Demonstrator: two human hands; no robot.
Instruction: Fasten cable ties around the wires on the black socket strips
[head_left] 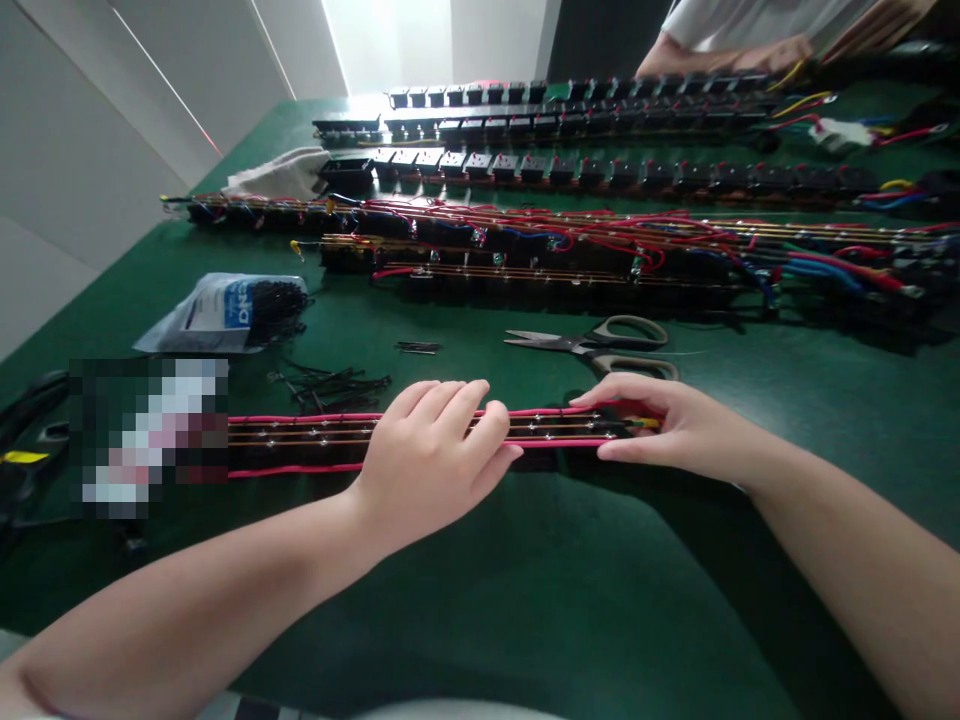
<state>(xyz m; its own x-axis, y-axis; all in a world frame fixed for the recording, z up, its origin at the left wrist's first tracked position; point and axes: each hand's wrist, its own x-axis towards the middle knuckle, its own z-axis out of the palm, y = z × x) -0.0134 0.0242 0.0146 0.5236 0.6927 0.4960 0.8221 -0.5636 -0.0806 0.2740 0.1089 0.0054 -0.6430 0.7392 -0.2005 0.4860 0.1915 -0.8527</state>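
A long black strip with copper-coloured lines and shiny solder spots (551, 428) lies left to right on the near part of the green desk (525, 600). A red insulated wire (300, 417) runs along its far edge and a second red wire (292, 470) along its near edge; the strip's left end is blurred out.

The left hand (439, 450) rests palm down across the middle of the strip, fingers bent over toward the far edge; how firmly it holds cannot be told, as the palm hides the contact. The right hand (645, 425) grips the strip's right end, thumb at the near edge and a fingertip at the far one.

The step in hand looks like steadying the strip and keeping both wires lined up along its edges. The next move seems to call for holding that lie without letting either wire slip.

Just beyond are scissors with metal blades and grey-and-black handles (581, 346), a few thin dark slivers (418, 348), a loose heap of thin black plastic ties (330, 388) and a clear plastic bag with a blue-and-white label (232, 310). Farther off lie more black assemblies with red and blue wires (480, 225).
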